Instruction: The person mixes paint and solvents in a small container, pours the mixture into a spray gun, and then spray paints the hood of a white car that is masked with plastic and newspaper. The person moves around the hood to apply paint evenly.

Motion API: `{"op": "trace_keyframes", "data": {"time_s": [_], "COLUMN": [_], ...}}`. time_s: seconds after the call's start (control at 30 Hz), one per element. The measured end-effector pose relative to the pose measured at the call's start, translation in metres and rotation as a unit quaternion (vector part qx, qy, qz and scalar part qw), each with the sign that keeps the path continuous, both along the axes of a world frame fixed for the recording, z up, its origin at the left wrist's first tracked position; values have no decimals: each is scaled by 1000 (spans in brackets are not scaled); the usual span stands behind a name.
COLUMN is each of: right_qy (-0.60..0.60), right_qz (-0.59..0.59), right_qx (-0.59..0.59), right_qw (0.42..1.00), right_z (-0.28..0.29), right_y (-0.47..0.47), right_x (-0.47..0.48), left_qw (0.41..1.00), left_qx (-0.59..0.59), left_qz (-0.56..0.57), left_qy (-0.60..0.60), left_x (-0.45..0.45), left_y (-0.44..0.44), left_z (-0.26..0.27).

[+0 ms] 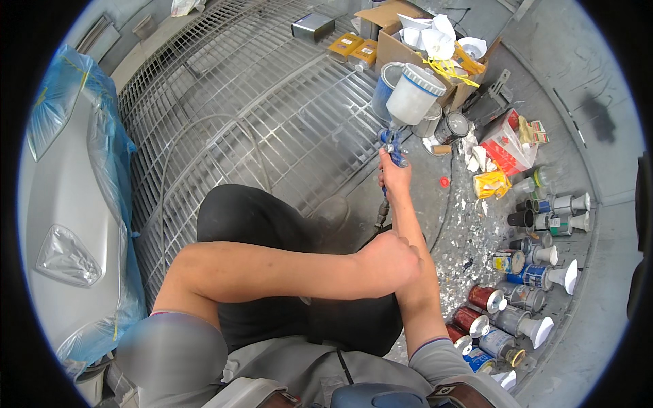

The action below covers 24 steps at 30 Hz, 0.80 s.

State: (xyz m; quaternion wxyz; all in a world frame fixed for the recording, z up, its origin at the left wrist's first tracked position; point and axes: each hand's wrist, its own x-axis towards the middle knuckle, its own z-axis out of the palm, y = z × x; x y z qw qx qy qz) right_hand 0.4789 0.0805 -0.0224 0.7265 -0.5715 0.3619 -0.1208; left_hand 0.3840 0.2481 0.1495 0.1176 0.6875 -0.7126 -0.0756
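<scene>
A blue gravity-feed spray gun [393,145] is gripped by its handle in my right hand [395,176]. On top of the gun sits a tilted, whitish plastic paint cup [414,97] with a ridged lid. From the bottom of the handle runs a metal hose fitting [382,214], whose lower end disappears behind my arms and dark trousers. My left arm crosses my body, and my left hand [390,262] is curled into a fist against my right forearm. Its fingertips are partly hidden, and nothing shows in it.
A silver car body panel [76,188], edged with blue masking film [122,204], stands at left. Floor grating [214,102] carries a hose [162,204]. A cardboard box [387,48] of used paper, a blue can [382,99] and several paint cans [510,260] line the right side.
</scene>
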Motion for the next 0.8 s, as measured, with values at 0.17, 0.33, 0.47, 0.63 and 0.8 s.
{"op": "trace_keyframes", "data": {"time_s": [0.17, 0.33, 0.47, 0.63, 0.8], "right_qy": [-4, -12, -5, 25, 83], "right_qz": [13, 15, 24, -34, -84], "right_qx": [-7, 5, 22, -65, -127], "right_qw": [1000, 1000, 999, 997, 985], "right_z": [-3, -3, -5, 8, 47], "right_y": [0, 2, 8, 24, 53], "right_x": [-1, 3, 6, 7, -16], "left_qw": [998, 996, 985, 970, 942], "left_qx": [-56, -74, -134, -113, -109], "left_qz": [-5, -16, -18, -81, -61], "left_qy": [31, 44, 109, 199, 312], "left_x": [1, 6, 4, 16, 28], "left_y": [18, 28, 28, 14, -14], "left_z": [21, 45, 56, 69, 92]}}
